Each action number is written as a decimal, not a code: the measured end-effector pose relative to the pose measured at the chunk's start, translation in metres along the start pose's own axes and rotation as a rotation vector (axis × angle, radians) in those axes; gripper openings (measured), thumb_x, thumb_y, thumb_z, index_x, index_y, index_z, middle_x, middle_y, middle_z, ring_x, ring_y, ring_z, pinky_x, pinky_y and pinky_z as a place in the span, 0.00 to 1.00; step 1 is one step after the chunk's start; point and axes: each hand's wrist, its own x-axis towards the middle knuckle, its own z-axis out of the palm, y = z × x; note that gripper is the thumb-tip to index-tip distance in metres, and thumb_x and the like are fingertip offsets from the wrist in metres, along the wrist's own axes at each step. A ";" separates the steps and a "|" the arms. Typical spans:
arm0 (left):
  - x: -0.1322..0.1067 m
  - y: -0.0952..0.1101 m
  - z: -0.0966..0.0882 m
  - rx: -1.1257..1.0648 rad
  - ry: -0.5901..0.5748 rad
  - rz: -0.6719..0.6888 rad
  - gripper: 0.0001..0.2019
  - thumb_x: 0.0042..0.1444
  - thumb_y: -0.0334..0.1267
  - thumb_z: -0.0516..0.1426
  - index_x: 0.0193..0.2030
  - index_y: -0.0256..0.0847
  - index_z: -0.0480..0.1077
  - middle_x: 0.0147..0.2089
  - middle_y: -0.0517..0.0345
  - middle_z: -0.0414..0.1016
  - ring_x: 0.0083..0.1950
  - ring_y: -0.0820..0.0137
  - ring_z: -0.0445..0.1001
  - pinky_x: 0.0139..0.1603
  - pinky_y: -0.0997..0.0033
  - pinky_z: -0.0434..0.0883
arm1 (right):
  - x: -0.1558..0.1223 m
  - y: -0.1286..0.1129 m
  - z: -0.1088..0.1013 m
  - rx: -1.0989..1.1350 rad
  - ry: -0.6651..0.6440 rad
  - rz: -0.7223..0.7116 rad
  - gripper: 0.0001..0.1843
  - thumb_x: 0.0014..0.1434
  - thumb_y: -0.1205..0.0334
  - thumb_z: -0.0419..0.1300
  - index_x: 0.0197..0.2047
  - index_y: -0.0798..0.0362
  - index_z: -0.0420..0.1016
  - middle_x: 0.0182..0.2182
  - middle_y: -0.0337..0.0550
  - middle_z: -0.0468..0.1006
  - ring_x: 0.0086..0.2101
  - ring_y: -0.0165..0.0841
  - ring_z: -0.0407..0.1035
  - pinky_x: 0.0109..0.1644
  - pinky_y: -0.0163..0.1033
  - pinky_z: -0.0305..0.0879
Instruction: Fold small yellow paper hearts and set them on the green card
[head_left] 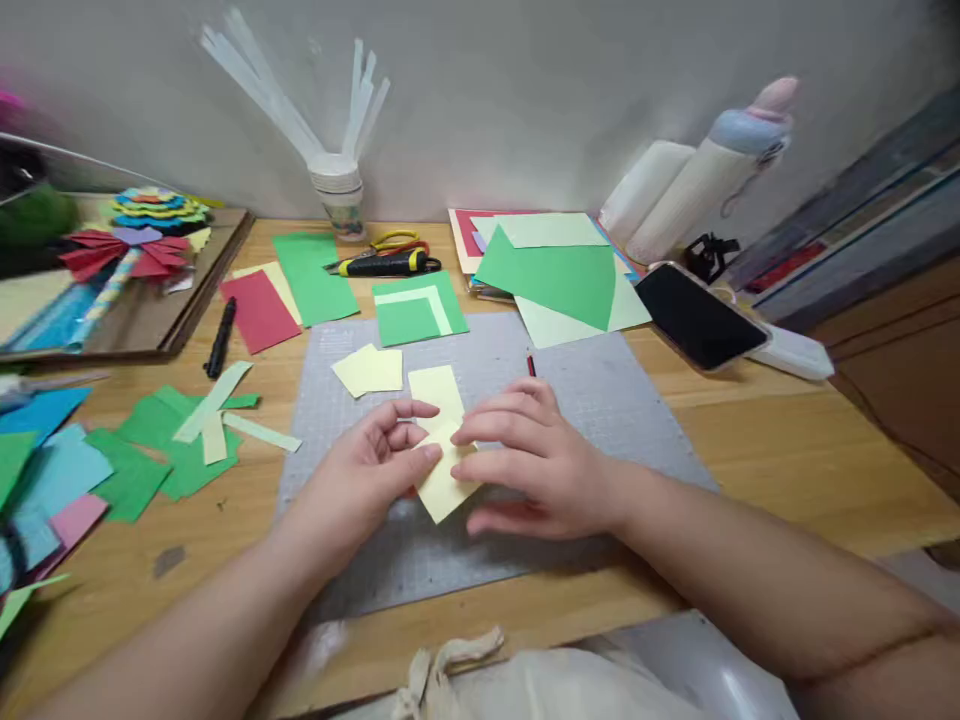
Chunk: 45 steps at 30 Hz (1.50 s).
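Observation:
My left hand [386, 450] pinches the left edge of a small pale yellow paper piece [444, 490], held tilted above the grey cutting mat [360, 560]. Over the same paper's right side is my right hand [536, 460], its fingers spread and the thumb apart; a fingertip or two may touch the paper. Just behind, another yellow paper piece [435, 385] lies on the mat, partly covered by the held one. More yellow paper pieces [375, 370] rest to its left. A red and black pencil [531, 362] lies beyond my right hand, partly hidden by it.
Green scraps [180, 440] and a black pen [220, 338] lie left. A utility knife [386, 263], a paper cup [337, 195] with white strips and a paper stack [555, 270] stand behind. A phone [701, 315] and bottle [697, 180] are right.

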 end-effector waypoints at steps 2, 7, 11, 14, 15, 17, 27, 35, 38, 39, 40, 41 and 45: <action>-0.001 0.000 0.001 0.123 0.099 0.071 0.14 0.56 0.41 0.57 0.48 0.43 0.63 0.33 0.61 0.66 0.31 0.71 0.66 0.31 0.71 0.63 | -0.001 0.000 0.000 0.038 0.009 0.062 0.03 0.61 0.63 0.60 0.39 0.51 0.71 0.39 0.41 0.79 0.44 0.35 0.70 0.50 0.48 0.52; -0.009 0.001 0.004 0.710 0.243 0.625 0.15 0.55 0.39 0.59 0.49 0.43 0.66 0.51 0.52 0.66 0.54 0.60 0.64 0.54 0.57 0.61 | 0.000 -0.004 0.000 0.159 0.083 0.269 0.03 0.59 0.69 0.59 0.35 0.51 0.70 0.33 0.38 0.77 0.36 0.30 0.71 0.46 0.45 0.52; -0.014 0.002 0.005 0.989 0.228 0.885 0.08 0.55 0.29 0.59 0.40 0.45 0.69 0.40 0.59 0.73 0.46 0.65 0.69 0.48 0.60 0.60 | 0.003 -0.010 0.001 0.169 0.083 0.338 0.04 0.58 0.69 0.60 0.35 0.52 0.69 0.30 0.36 0.77 0.34 0.30 0.71 0.45 0.46 0.52; -0.014 0.003 0.006 1.021 0.249 0.908 0.07 0.56 0.26 0.58 0.36 0.44 0.69 0.35 0.61 0.75 0.40 0.67 0.71 0.43 0.61 0.60 | 0.004 -0.014 0.000 0.097 0.100 0.308 0.03 0.57 0.68 0.60 0.35 0.52 0.69 0.31 0.37 0.78 0.35 0.32 0.71 0.46 0.47 0.51; -0.014 0.003 0.006 1.025 0.254 0.914 0.07 0.55 0.26 0.58 0.35 0.43 0.70 0.34 0.61 0.75 0.40 0.67 0.71 0.43 0.61 0.60 | 0.004 -0.015 -0.001 0.061 0.107 0.286 0.04 0.57 0.69 0.60 0.35 0.52 0.70 0.32 0.37 0.78 0.36 0.32 0.71 0.46 0.48 0.51; -0.014 0.002 0.006 1.040 0.259 0.936 0.07 0.55 0.26 0.58 0.35 0.43 0.70 0.33 0.61 0.76 0.39 0.67 0.71 0.42 0.61 0.60 | 0.003 -0.016 -0.002 -0.011 0.106 0.245 0.04 0.56 0.70 0.60 0.35 0.52 0.70 0.32 0.36 0.78 0.37 0.33 0.72 0.46 0.49 0.51; -0.014 -0.003 0.013 1.101 0.255 1.030 0.05 0.55 0.27 0.58 0.33 0.40 0.68 0.32 0.60 0.77 0.37 0.69 0.71 0.40 0.63 0.61 | 0.003 -0.022 0.001 -0.225 0.061 0.133 0.04 0.54 0.71 0.55 0.32 0.53 0.67 0.31 0.34 0.80 0.37 0.32 0.73 0.45 0.50 0.51; -0.016 -0.001 0.013 1.061 0.264 1.009 0.06 0.55 0.27 0.59 0.31 0.41 0.68 0.31 0.61 0.76 0.35 0.71 0.71 0.38 0.65 0.61 | 0.004 -0.014 -0.002 -0.290 0.128 0.133 0.06 0.50 0.72 0.56 0.30 0.52 0.65 0.29 0.31 0.80 0.34 0.32 0.74 0.45 0.50 0.51; -0.017 0.000 0.011 1.043 0.282 1.010 0.06 0.54 0.26 0.59 0.32 0.41 0.69 0.32 0.61 0.76 0.35 0.71 0.72 0.38 0.64 0.61 | 0.005 -0.006 -0.009 -0.333 0.143 0.154 0.07 0.49 0.73 0.56 0.30 0.51 0.65 0.28 0.31 0.80 0.33 0.33 0.74 0.46 0.50 0.51; -0.017 0.001 0.010 1.035 0.290 1.012 0.06 0.54 0.26 0.59 0.32 0.41 0.69 0.31 0.61 0.76 0.35 0.71 0.72 0.38 0.64 0.62 | 0.005 -0.003 -0.011 -0.345 0.157 0.172 0.07 0.48 0.73 0.56 0.29 0.51 0.64 0.27 0.31 0.79 0.33 0.33 0.74 0.47 0.50 0.51; -0.017 0.001 0.010 1.025 0.303 1.014 0.06 0.54 0.26 0.60 0.32 0.41 0.70 0.31 0.62 0.76 0.34 0.71 0.72 0.38 0.64 0.62 | 0.005 -0.001 -0.013 -0.352 0.183 0.196 0.08 0.48 0.73 0.56 0.29 0.51 0.63 0.26 0.32 0.78 0.32 0.34 0.74 0.47 0.50 0.52; -0.017 0.002 0.009 1.018 0.317 1.014 0.07 0.54 0.25 0.60 0.32 0.42 0.69 0.31 0.62 0.76 0.34 0.71 0.72 0.39 0.64 0.62 | 0.005 0.001 -0.014 -0.346 0.219 0.231 0.08 0.47 0.73 0.56 0.28 0.51 0.63 0.25 0.33 0.77 0.32 0.34 0.73 0.47 0.50 0.52; -0.017 0.002 0.008 1.019 0.330 1.011 0.07 0.54 0.26 0.60 0.33 0.42 0.70 0.31 0.62 0.76 0.35 0.70 0.72 0.39 0.64 0.62 | 0.004 -0.001 -0.015 -0.115 0.242 0.302 0.04 0.51 0.69 0.55 0.31 0.51 0.65 0.30 0.38 0.77 0.35 0.35 0.72 0.46 0.49 0.53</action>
